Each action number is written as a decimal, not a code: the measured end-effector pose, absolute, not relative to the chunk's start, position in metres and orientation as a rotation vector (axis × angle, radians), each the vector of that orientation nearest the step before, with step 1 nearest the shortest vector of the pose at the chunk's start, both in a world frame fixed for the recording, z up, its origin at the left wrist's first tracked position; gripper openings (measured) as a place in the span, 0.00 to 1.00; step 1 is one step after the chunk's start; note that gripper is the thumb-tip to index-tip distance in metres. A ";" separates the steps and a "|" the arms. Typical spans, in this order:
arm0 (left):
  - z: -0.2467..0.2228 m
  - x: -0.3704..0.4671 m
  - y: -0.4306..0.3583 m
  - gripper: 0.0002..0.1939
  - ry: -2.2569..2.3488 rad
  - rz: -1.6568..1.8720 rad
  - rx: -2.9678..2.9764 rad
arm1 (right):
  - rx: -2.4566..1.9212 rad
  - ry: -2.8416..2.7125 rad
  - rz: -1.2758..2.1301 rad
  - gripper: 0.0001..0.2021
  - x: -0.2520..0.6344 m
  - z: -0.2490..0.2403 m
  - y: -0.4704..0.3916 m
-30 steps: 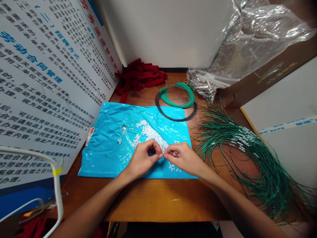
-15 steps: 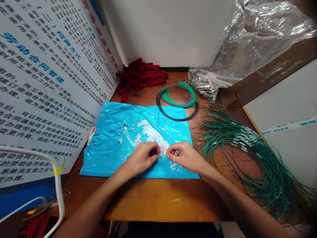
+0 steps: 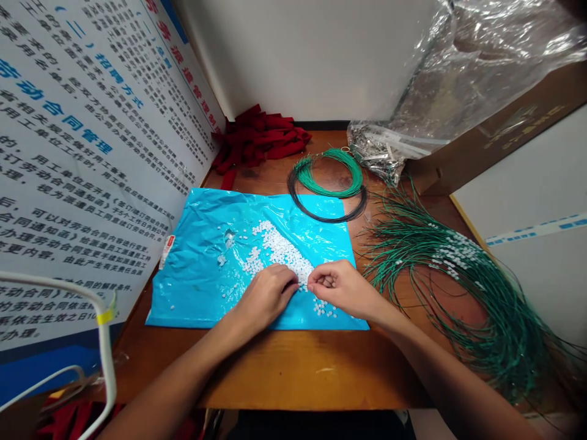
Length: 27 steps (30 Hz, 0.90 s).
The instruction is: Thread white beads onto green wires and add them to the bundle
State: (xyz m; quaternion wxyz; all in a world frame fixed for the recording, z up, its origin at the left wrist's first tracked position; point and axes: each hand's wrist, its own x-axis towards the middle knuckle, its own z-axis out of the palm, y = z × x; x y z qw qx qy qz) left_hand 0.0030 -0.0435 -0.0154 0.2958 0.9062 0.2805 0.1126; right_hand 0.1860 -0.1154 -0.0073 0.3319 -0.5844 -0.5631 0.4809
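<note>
A pile of small white beads [image 3: 280,245] lies spread over a blue plastic bag [image 3: 197,244] on the table. At the pile's near edge my left hand [image 3: 271,290] is closed, thumb and fingertips together; what they pinch, if anything, is too small to make out. Close by on the right, my right hand [image 3: 337,284] is curled with thumb and forefinger pressed together. Its fingertips touch the edge of the beads, and anything between them cannot be made out. A few loose beads [image 3: 324,307] lie below my right hand.
Right of the bag lies a large bundle of green wires [image 3: 495,305] with white beads on them. Behind are a green wire coil [image 3: 353,177], a black wire coil [image 3: 316,215], red cloth strips [image 3: 261,137], and a clear bag of metal pieces [image 3: 378,150] beside a cardboard box [image 3: 499,134].
My left hand's thumb and fingers have drawn closer together, narrowing the gap between them. My right hand has stayed nearly in place. The view has shifted slightly.
</note>
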 end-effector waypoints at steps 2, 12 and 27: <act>-0.010 0.003 -0.042 0.06 0.770 0.370 2.361 | -1.528 -1.460 1.253 0.06 0.187 -0.008 -0.115; 0.012 0.009 -0.040 0.02 0.847 0.420 1.591 | -1.460 -1.389 1.180 0.05 0.185 0.002 -0.118; 0.010 0.007 -0.040 0.05 0.841 0.397 1.333 | -1.459 -1.436 1.048 0.05 0.178 0.000 -0.119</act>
